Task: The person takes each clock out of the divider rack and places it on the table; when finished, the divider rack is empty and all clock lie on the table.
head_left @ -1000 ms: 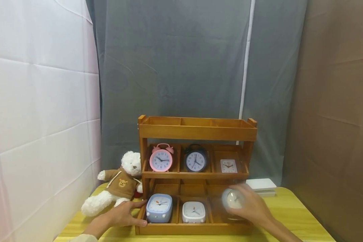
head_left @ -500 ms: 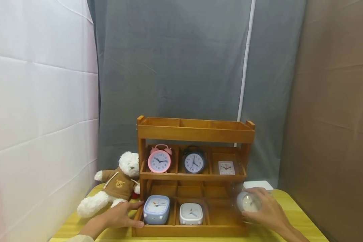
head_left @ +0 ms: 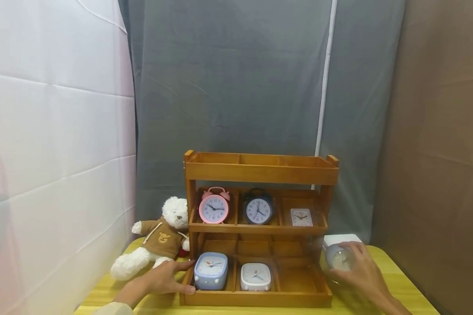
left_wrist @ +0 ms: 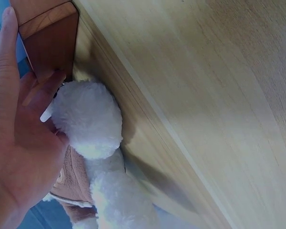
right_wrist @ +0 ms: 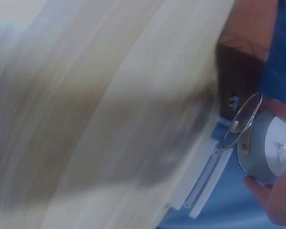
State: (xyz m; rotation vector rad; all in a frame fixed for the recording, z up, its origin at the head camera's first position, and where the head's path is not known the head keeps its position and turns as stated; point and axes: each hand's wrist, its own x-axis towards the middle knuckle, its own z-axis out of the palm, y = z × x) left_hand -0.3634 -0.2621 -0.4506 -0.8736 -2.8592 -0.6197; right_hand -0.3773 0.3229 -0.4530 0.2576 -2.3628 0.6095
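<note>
A three-tier wooden shelf (head_left: 256,299) stands on the table. My left hand (head_left: 163,278) grips its lower left front corner; the thumb lies at the front rim and the fingers at the side panel (left_wrist: 55,45). Right of the shelf, my right hand (head_left: 358,267) holds a round grey-blue alarm clock (head_left: 340,258) between thumb and fingers. A thin metal loop (right_wrist: 243,121) sticks out from this clock. A blue clock (head_left: 210,272) and a white clock (head_left: 255,278) sit in the bottom tier's left and middle compartments. The bottom right compartment holds nothing.
The middle tier holds a pink twin-bell clock (head_left: 214,209), a black clock (head_left: 258,211) and a small white square clock (head_left: 301,217). A teddy bear (head_left: 161,238) leans at the shelf's left side. A white box (head_left: 340,239) lies behind the right hand.
My right hand has moved right with the round clock, from over the bottom right compartment to outside the shelf's right side. The left hand stays at the shelf corner.
</note>
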